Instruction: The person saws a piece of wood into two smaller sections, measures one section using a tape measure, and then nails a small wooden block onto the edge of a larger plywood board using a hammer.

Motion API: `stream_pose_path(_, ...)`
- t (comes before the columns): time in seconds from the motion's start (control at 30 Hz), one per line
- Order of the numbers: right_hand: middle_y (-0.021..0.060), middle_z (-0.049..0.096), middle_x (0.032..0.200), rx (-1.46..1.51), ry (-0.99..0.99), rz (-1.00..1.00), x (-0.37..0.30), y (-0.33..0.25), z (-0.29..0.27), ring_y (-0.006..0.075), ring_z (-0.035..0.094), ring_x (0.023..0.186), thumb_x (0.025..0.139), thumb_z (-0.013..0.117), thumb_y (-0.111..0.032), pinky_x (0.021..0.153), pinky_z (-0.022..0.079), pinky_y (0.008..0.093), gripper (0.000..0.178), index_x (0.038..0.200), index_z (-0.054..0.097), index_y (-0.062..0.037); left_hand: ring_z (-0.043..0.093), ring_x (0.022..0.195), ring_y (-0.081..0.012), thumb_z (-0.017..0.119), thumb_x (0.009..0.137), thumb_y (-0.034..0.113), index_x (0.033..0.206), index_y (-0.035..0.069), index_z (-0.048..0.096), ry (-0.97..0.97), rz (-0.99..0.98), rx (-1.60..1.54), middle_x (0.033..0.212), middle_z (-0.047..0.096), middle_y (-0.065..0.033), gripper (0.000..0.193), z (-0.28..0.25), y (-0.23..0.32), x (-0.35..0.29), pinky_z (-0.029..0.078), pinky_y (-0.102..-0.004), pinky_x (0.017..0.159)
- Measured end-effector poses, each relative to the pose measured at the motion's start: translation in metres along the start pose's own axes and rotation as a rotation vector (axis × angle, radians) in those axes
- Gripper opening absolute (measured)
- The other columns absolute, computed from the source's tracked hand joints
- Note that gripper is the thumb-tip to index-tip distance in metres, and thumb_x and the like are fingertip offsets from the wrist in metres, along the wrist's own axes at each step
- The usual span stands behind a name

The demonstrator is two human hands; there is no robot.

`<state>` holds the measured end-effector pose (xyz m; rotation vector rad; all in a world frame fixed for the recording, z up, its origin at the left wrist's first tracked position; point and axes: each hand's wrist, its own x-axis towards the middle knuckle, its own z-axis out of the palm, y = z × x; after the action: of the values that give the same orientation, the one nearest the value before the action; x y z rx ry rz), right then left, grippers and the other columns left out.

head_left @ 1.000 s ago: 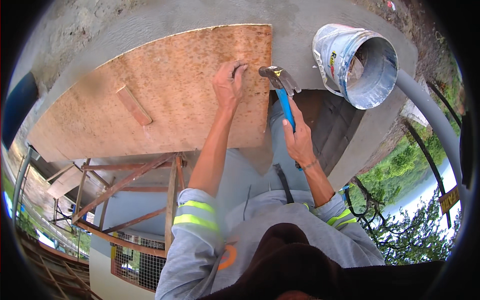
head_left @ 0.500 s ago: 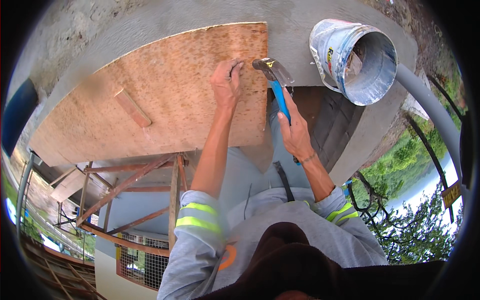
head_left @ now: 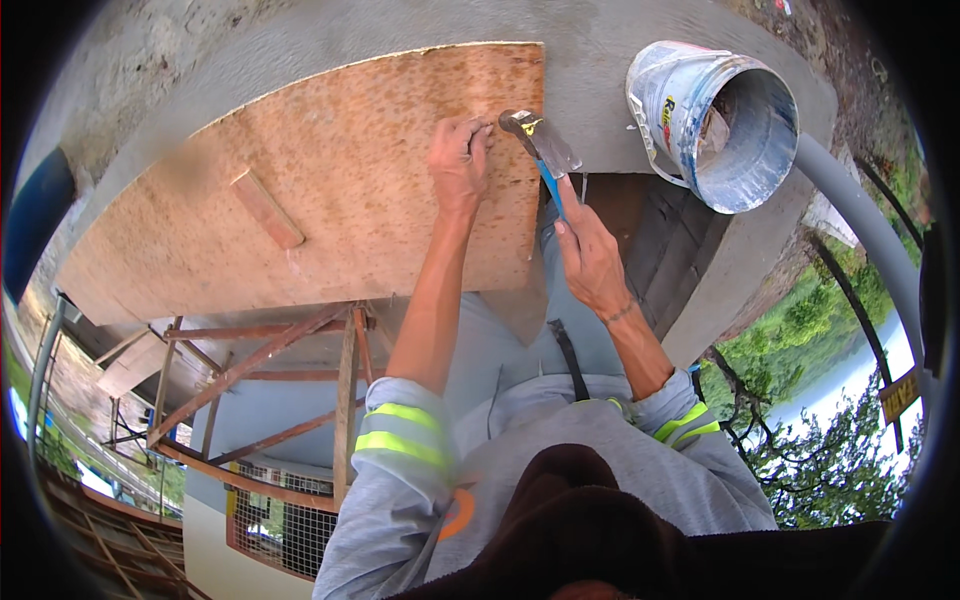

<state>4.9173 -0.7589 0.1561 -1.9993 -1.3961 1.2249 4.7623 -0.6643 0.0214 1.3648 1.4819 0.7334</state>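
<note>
Plywood board on concrete ledge. Left hand pinches small nail near board's right edge. Right hand grips blue-handled hammer, head beside left fingertips. Bucket right; open drop below.

The plywood sheet is reddish-brown, flecked all over with paler speckles, and a plain strip of wood on it has the same tone. The hammer has a bright blue handle and a grey metal head bearing a small yellow mark. The bucket is white, smeared grey inside. Both sleeves are light grey with yellow-green reflective bands. The ledge looks grey, probably concrete.
</note>
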Motion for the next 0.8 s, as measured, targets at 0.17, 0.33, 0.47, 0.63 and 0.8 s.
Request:
stream_pose_path(0.17,0.0127,0.055,0.080,-0.030,0.012,-0.092,-0.003,0.004,0.005,0.0304,0.058,0.066,0.092,0.058,-0.001,0.063,0.052,0.0416,0.060,0.149,0.048,-0.0154,0.070,0.085,-0.0275,0.063,0.083,-0.010,0.099,0.001,0.071,0.032,0.136,0.142,0.097,0.068,-0.0153,0.021,-0.001,0.005,0.000,0.055,-0.0364,0.074)
stream_pose_path(0.33,0.0115,0.054,0.081,-0.095,-0.032,-0.108,0.002,0.016,0.016,0.0307,0.057,0.064,0.089,0.060,0.001,0.060,0.051,0.0422,0.062,0.148,0.051,-0.0173,0.069,0.085,-0.0300,0.063,0.082,-0.010,0.099,0.002,0.071,0.051,0.167,0.139,0.097,0.068,-0.0148,0.022,-0.005,-0.003,0.004,0.055,-0.0370,0.074)
stream_pose_path(0.47,0.0119,0.053,0.081,-0.127,-0.067,-0.104,-0.013,0.028,0.018,0.0315,0.057,0.064,0.089,0.060,0.001,0.059,0.050,0.0428,0.066,0.150,0.048,-0.0193,0.069,0.086,-0.0313,0.063,0.082,-0.009,0.100,0.003,0.072,0.041,0.142,0.122,0.096,0.068,-0.0151,0.023,-0.004,0.003,-0.006,0.055,-0.0372,0.074)
stream_pose_path(0.63,0.0142,0.055,0.084,-0.139,-0.085,-0.049,-0.005,0.025,0.011,0.0325,0.059,0.068,0.091,0.060,0.000,0.063,0.052,0.0421,0.063,0.150,0.047,-0.0172,0.067,0.089,-0.0312,0.068,0.081,-0.004,0.103,0.006,0.073,-0.040,0.114,0.137,0.097,0.068,-0.0142,0.024,-0.012,0.010,0.004,0.054,-0.0385,0.076)
stream_pose_path(0.8,0.0176,0.059,0.090,-0.053,0.146,-0.174,-0.020,0.030,0.007,0.0335,0.060,0.071,0.093,0.058,0.000,0.067,0.052,0.0404,0.060,0.150,0.045,-0.0116,0.061,0.108,-0.0283,0.075,0.082,0.016,0.114,0.013,0.070,-0.079,0.468,0.558,0.114,0.066,-0.0091,0.033,-0.046,0.024,0.078,0.047,-0.0447,0.093)
